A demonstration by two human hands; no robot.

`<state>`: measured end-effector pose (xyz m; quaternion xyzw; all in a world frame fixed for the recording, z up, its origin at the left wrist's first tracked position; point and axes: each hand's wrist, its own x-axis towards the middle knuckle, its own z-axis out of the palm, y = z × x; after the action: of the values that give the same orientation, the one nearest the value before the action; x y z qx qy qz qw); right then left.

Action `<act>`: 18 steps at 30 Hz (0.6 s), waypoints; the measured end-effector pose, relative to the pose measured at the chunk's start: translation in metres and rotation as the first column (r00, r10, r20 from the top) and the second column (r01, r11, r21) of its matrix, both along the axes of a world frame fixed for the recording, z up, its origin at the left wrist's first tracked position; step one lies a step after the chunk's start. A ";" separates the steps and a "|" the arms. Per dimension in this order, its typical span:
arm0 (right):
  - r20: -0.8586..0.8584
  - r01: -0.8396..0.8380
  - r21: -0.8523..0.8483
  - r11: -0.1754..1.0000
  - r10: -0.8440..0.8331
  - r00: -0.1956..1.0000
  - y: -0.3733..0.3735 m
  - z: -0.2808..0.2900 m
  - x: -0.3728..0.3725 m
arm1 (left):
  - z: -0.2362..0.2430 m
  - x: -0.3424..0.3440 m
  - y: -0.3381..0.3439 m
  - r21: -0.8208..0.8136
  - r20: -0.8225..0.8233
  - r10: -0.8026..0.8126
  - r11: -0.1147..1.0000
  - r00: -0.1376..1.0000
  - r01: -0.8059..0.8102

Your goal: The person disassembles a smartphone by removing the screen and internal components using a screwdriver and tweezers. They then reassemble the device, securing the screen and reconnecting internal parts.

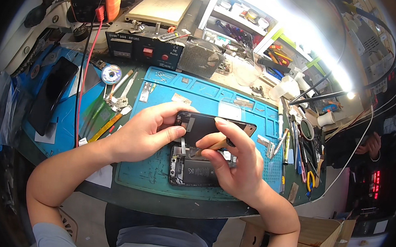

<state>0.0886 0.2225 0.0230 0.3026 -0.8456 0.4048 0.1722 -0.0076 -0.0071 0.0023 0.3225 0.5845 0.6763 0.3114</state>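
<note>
An opened smartphone lies on the teal work mat, its body (199,170) flat with the dark battery showing. Raised at the far side stands its screen assembly (202,130), inner face toward me. My left hand (144,131) pinches the screen's left end between thumb and fingers. A thin ribbon cable (183,147) hangs from that end toward the body. In my right hand (245,168) is a small tan-handled tool (218,146), its working end low over the phone body; the exact kind is unclear. My right index finger rests against the screen's upper edge.
A black bench unit (143,48) stands behind the mat (163,91). Left lie a dark phone (53,95), a solder spool (111,74) and multimeter leads (85,79). Pliers (311,181) and other hand tools crowd the right. Another person's hand (370,145) shows far right.
</note>
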 end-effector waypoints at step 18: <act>-0.082 0.108 0.054 0.993 -0.103 0.991 -0.010 0.022 0.006 | 0.002 0.000 0.000 0.010 0.009 0.017 1.000 1.000 -0.017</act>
<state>0.0944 0.2128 0.0450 0.2782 -0.8643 0.3579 0.2178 -0.0074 -0.0076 0.0045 0.3158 0.5824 0.6833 0.3067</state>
